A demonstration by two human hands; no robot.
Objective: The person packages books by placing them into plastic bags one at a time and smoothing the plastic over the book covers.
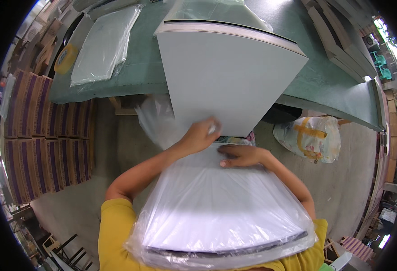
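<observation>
A large white panel in a clear plastic bag point(225, 203) rests against my front, its far end toward the table. My right hand point(243, 156) lies on that far end, fingers stretched out over the plastic. Slightly blurred, my left hand point(203, 134) is closed in front of the lower part of a stack of white panels point(230, 72); what its fingers pinch, if anything, I cannot make out. That stack juts over the table's near edge. Loose clear plastic point(157, 119) hangs left of it. Below the stack, a strip of a multicoloured surface point(239, 139) shows.
The green table point(139, 72) holds a pile of clear plastic bags point(103, 45), a roll of yellowish tape point(66, 58) and long boards point(338, 45) at right. Stacked brown cartons point(47, 135) stand at left. A taped plastic bundle point(309, 137) sits on the floor at right.
</observation>
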